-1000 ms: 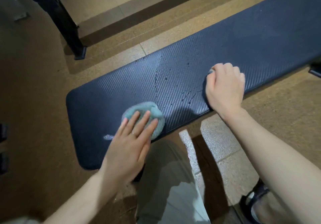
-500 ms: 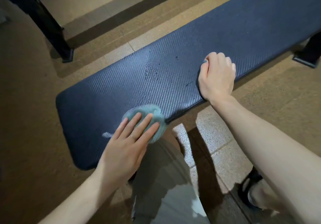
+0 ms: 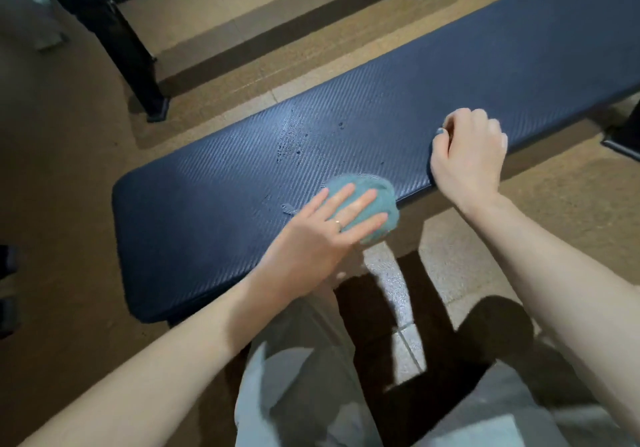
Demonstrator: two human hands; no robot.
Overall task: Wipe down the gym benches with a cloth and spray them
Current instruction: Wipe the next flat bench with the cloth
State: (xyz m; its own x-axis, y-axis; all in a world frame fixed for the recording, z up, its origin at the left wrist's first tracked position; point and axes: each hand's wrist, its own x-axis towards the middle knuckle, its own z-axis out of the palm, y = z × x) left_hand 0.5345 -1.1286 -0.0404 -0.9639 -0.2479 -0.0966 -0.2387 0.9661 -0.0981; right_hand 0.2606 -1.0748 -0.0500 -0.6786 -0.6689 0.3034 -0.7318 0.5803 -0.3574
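The bench (image 3: 214, 211), a long dark blue pad with a woven texture, runs across in front of me from lower left to upper right. My left hand (image 3: 322, 235) lies flat with fingers spread, pressing a balled teal cloth (image 3: 374, 197) onto the pad's near edge. My right hand (image 3: 467, 155) is curled into a fist on the same edge, just beside the cloth; something small and bluish peeks from it, which I cannot identify. Wet droplets (image 3: 289, 143) speckle the pad beyond the cloth
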